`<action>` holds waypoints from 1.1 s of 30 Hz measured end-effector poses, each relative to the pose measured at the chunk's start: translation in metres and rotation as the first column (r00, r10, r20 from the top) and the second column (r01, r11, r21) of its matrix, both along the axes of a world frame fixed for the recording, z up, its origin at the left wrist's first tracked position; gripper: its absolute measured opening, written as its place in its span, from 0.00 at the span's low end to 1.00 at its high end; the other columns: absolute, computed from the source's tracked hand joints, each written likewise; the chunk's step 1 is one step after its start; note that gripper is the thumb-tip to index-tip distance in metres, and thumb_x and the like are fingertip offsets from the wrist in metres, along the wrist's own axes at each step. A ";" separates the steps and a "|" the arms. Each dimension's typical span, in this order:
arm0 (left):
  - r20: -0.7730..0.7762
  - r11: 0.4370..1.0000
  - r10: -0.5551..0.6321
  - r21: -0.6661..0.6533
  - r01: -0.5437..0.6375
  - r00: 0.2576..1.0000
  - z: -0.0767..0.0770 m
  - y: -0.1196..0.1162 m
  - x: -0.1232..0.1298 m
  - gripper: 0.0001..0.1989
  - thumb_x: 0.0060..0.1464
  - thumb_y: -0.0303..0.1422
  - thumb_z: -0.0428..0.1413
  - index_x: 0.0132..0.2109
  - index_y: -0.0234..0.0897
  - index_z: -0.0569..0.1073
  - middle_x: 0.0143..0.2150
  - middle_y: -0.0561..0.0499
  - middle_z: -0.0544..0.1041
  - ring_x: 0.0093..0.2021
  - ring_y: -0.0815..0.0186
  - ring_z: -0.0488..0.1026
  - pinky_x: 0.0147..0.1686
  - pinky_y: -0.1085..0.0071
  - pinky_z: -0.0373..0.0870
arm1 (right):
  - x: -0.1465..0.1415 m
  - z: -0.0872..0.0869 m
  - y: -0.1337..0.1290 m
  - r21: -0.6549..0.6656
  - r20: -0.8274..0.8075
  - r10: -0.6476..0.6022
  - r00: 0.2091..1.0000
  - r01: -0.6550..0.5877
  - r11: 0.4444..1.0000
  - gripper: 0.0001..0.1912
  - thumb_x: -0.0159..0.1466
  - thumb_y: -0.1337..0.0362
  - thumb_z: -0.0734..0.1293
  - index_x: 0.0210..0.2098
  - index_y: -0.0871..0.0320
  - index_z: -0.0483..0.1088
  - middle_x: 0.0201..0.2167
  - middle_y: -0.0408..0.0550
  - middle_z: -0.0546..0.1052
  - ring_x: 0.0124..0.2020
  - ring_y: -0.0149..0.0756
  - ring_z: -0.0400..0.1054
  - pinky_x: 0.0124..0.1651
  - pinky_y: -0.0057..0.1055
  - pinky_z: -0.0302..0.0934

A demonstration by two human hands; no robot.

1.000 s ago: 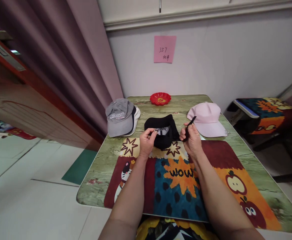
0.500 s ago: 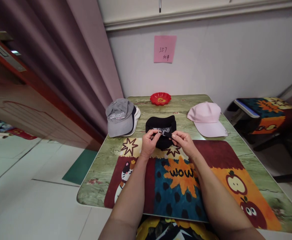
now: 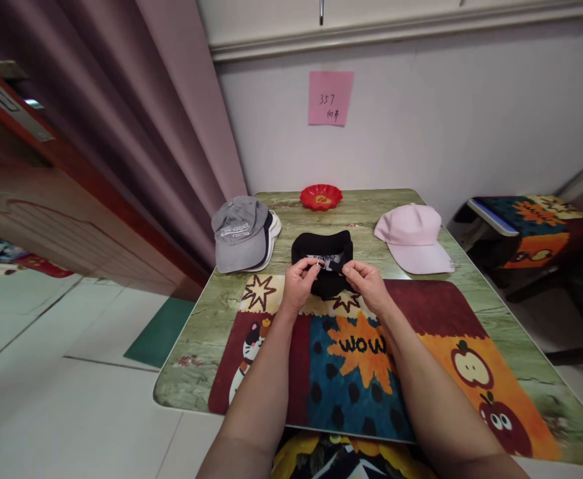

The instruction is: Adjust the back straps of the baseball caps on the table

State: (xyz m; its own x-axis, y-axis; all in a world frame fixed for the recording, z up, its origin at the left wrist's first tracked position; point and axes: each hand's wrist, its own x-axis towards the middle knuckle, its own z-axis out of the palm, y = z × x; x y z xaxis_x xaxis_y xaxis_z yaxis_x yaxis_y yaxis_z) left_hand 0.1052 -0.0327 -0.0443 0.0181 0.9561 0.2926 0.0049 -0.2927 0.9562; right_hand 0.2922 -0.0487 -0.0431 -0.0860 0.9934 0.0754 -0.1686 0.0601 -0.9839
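Observation:
A black cap [image 3: 322, 243] lies upturned at the middle of the table, its inside with a grey printed patch facing me. My left hand [image 3: 299, 283] pinches a small metal buckle [image 3: 320, 264] at the cap's back opening. Between thumb and fingers, my right hand [image 3: 365, 279] grips the black strap [image 3: 336, 267] of the same cap. The strap's free end points toward the buckle; whether it passes through cannot be made out. Both hands are over the near side of the cap and hide part of it.
Stacked caps, a grey one [image 3: 241, 234] on top, stand at the left. A pink cap [image 3: 415, 236] sits at the right, and a red scalloped dish [image 3: 321, 197] at the back. A colourful mat [image 3: 351, 372] covers the table's front. A patterned stool [image 3: 530, 223] stands beyond the right edge.
The fingers have shifted slightly at the buckle and strap, and the strap's end sits a little differently. The other caps and the dish have stayed in place.

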 end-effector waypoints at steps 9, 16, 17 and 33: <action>-0.213 0.984 0.020 0.179 0.019 0.977 -0.001 -0.003 0.001 0.05 0.60 0.33 0.58 0.39 0.36 0.78 0.37 0.48 0.78 0.38 0.65 0.75 0.37 0.72 0.71 | -0.009 -0.001 -0.001 -0.020 0.038 0.014 0.999 -0.013 1.000 0.21 0.52 0.48 0.78 0.36 0.58 0.78 0.27 0.41 0.76 0.26 0.30 0.64 0.33 0.28 0.60; -0.335 0.940 0.097 0.341 0.025 0.937 0.005 -0.008 0.005 0.09 0.61 0.30 0.56 0.47 0.38 0.77 0.44 0.45 0.79 0.44 0.62 0.77 0.43 0.67 0.73 | -0.009 -0.006 0.001 0.057 0.102 -0.085 0.991 0.080 0.995 0.17 0.53 0.50 0.78 0.31 0.58 0.78 0.26 0.42 0.75 0.28 0.31 0.65 0.32 0.28 0.61; -0.352 0.928 0.123 0.372 0.018 0.928 0.006 -0.008 0.004 0.11 0.60 0.31 0.57 0.49 0.38 0.76 0.47 0.44 0.80 0.48 0.60 0.77 0.48 0.64 0.73 | -0.009 -0.006 0.000 0.029 0.072 -0.086 0.994 0.084 0.996 0.18 0.53 0.50 0.78 0.31 0.58 0.77 0.24 0.41 0.73 0.26 0.29 0.62 0.29 0.26 0.58; -0.516 0.820 0.390 0.571 -0.032 0.763 -0.002 -0.005 0.002 0.14 0.61 0.35 0.60 0.53 0.42 0.79 0.54 0.42 0.81 0.54 0.53 0.74 0.56 0.55 0.67 | -0.008 -0.002 0.003 -0.283 -0.300 -0.016 0.954 -0.073 0.956 0.26 0.49 0.50 0.80 0.28 0.56 0.62 0.16 0.29 0.53 0.16 0.19 0.39 0.17 0.20 0.35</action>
State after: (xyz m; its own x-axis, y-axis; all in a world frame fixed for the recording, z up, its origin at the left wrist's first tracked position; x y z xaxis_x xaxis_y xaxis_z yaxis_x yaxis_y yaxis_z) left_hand 0.1071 -0.0380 -0.0462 0.1719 0.6687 0.7234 0.6309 -0.6387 0.4405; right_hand 0.2841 -0.0456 -0.0450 -0.1325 0.9734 -0.1871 -0.4517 -0.2273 -0.8627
